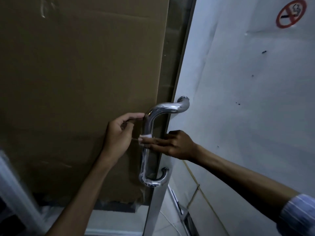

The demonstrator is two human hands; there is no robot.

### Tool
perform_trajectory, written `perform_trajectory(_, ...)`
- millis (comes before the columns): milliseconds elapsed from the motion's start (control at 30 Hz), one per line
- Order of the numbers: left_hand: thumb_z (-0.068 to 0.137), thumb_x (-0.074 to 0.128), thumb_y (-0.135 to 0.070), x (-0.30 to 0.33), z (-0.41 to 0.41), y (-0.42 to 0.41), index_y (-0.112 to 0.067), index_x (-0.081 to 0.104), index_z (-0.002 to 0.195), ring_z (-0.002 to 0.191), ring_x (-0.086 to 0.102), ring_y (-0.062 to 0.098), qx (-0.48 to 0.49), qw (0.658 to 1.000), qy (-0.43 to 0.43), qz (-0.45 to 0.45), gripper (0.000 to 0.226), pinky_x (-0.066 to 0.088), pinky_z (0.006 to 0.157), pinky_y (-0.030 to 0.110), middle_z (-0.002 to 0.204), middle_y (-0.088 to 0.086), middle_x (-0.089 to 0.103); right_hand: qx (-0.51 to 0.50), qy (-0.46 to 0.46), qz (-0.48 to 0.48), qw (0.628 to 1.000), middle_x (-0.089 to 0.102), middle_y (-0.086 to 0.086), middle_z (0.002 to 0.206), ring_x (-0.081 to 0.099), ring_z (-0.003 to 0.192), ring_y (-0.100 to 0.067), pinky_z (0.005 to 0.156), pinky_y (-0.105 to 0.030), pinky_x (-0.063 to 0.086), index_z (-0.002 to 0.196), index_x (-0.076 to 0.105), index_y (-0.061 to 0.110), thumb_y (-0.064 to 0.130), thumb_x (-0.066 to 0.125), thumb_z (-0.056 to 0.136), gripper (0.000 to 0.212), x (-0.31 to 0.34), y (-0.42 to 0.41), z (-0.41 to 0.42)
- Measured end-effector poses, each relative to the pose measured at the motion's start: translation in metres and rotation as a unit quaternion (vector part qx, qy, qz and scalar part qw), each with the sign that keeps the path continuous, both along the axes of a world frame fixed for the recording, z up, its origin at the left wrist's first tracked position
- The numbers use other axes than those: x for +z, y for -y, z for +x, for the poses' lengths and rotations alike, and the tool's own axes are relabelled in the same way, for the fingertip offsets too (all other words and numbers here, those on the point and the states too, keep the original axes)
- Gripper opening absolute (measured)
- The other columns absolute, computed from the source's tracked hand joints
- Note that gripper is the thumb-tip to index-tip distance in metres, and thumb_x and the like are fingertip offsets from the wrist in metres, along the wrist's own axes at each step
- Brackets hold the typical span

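- A brown corrugated cardboard sheet (pixel 76 91), creased and matt, fills the left side behind the glass.
- The white door (pixel 238 99) on the right is smooth, speckled with dark marks and wrinkled near its top edge.
- The pull handle (pixel 148 126) is a polished chrome tube bent like a C, fixed at the door's left edge.
- My right hand (pixel 172 143) lies flat across the handle's bar with its fingers straight.
- My left hand (pixel 119 133) is loosely curled, its forefinger tip on the handle's upper bend. I cannot tell whether it holds anything.
- A round red no-smoking sign (pixel 291 13) has no words.
- A white scrap (pixel 146 136) sits on the bar at my right fingertips.
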State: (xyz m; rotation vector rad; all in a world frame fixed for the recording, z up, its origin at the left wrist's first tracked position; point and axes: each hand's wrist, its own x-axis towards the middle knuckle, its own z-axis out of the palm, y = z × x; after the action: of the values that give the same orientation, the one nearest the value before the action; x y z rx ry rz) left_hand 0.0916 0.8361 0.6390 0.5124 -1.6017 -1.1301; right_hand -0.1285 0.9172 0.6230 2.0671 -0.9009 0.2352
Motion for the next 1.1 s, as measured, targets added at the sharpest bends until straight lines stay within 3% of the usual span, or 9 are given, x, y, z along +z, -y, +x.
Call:
perform_trajectory(100, 0.095, 0.041, 0.015, -0.003, -0.002, 0.0, -0.008, 0.077, 0.113, 0.116, 0.07, 0.011, 0.014, 1.0, -0.003, -0.015, 0.046, 0.05, 0.106, 0.029, 0.114, -0.001, 0.078, 0.018, -0.036, 0.009, 0.999, 0.05, 0.007, 0.158, 0.041, 0.051, -0.011, 0.048, -0.026, 0.037, 0.148, 0.058, 0.027, 0.007, 0.062, 0.103, 0.049, -0.012, 0.005, -0.006)
perform_trajectory(300, 0.092, 0.04, 0.018, -0.005, -0.003, -0.003, -0.005, 0.075, 0.115, 0.117, 0.069, 0.011, 0.029, 0.999, 0.0, -0.029, 0.048, 0.048, 0.098, 0.017, 0.116, 0.002, 0.078, 0.063, 0.044, 0.004, 0.997, 0.048, 0.009, 0.159, 0.049, 0.054, -0.012, 0.047, -0.03, 0.046, 0.152, 0.049, 0.026, 0.009, 0.066, 0.102, 0.056, -0.009, 0.014, -0.012)
perform_trajectory(433, 0.092, 0.04, 0.018, -0.005, -0.005, -0.008, -0.005, 0.075, 0.114, 0.114, 0.069, 0.007, 0.04, 0.999, -0.005, -0.016, 0.048, 0.049, 0.099, 0.019, 0.115, 0.0, 0.078, 0.091, 0.007, 0.018, 0.996, 0.049, 0.007, 0.158, 0.049, 0.054, -0.013, 0.047, -0.031, 0.047, 0.15, 0.054, 0.025, 0.009, 0.062, 0.103, 0.051, -0.025, 0.017, -0.015)
perform_trajectory(533, 0.092, 0.04, 0.017, -0.008, -0.006, -0.011, -0.009, 0.075, 0.115, 0.116, 0.069, 0.007, 0.046, 0.999, -0.007, -0.005, 0.05, 0.049, 0.098, 0.018, 0.115, -0.003, 0.078, 0.101, 0.051, 0.03, 0.993, 0.052, 0.007, 0.155, 0.053, 0.055, -0.011, 0.049, -0.028, 0.047, 0.145, 0.061, 0.024, 0.01, 0.065, 0.103, 0.044, -0.024, 0.018, -0.017)
perform_trajectory(633, 0.092, 0.041, 0.017, -0.01, -0.008, -0.014, -0.007, 0.075, 0.116, 0.117, 0.069, 0.009, 0.046, 0.999, -0.012, 0.004, 0.049, 0.048, 0.095, 0.015, 0.116, -0.001, 0.077, 0.124, 0.013, 0.055, 0.991, 0.05, 0.005, 0.157, 0.068, 0.074, -0.015, 0.056, -0.029, 0.054, 0.148, 0.059, 0.022, 0.01, 0.062, 0.105, 0.045, -0.047, 0.019, -0.018)
perform_trajectory(700, 0.092, 0.041, 0.017, -0.012, -0.009, -0.016, -0.008, 0.074, 0.117, 0.118, 0.069, 0.009, 0.05, 0.999, -0.013, -0.001, 0.049, 0.048, 0.095, 0.015, 0.117, -0.001, 0.077, 0.136, -0.005, 0.057, 0.989, 0.048, 0.005, 0.16, 0.068, 0.078, -0.016, 0.056, -0.032, 0.055, 0.15, 0.056, 0.022, 0.011, 0.061, 0.105, 0.047, -0.056, 0.02, -0.02)
perform_trajectory(867, 0.092, 0.041, 0.015, -0.017, -0.01, -0.018, -0.011, 0.073, 0.12, 0.12, 0.068, 0.011, 0.06, 0.998, -0.013, -0.007, 0.05, 0.049, 0.1, 0.02, 0.12, -0.002, 0.076, 0.144, 0.051, 0.048, 0.987, 0.054, 0.006, 0.155, 0.059, 0.099, -0.011, 0.065, -0.025, 0.054, 0.143, 0.063, 0.021, 0.013, 0.069, 0.101, 0.043, -0.051, 0.022, -0.02)
perform_trajectory(967, 0.091, 0.042, 0.016, -0.017, -0.011, -0.021, -0.009, 0.073, 0.121, 0.121, 0.068, 0.012, 0.067, 0.998, -0.014, -0.011, 0.05, 0.048, 0.099, 0.019, 0.121, -0.001, 0.076, 0.161, -0.003, 0.072, 0.984, 0.043, 0.007, 0.162, 0.069, 0.084, -0.018, 0.059, -0.034, 0.055, 0.153, 0.052, 0.023, 0.01, 0.059, 0.106, 0.049, -0.072, 0.028, -0.022)
perform_trajectory(1100, 0.092, 0.042, 0.016, -0.016, -0.008, -0.027, -0.011, 0.074, 0.121, 0.121, 0.066, 0.006, 0.082, 0.996, 0.005, -0.018, 0.051, 0.046, 0.098, 0.014, 0.12, -0.005, 0.076, 0.152, 0.064, 0.065, 0.984, 0.049, 0.009, 0.158, 0.07, 0.086, -0.012, 0.06, -0.026, 0.053, 0.147, 0.059, 0.023, 0.011, 0.064, 0.104, 0.044, -0.068, 0.027, -0.022)
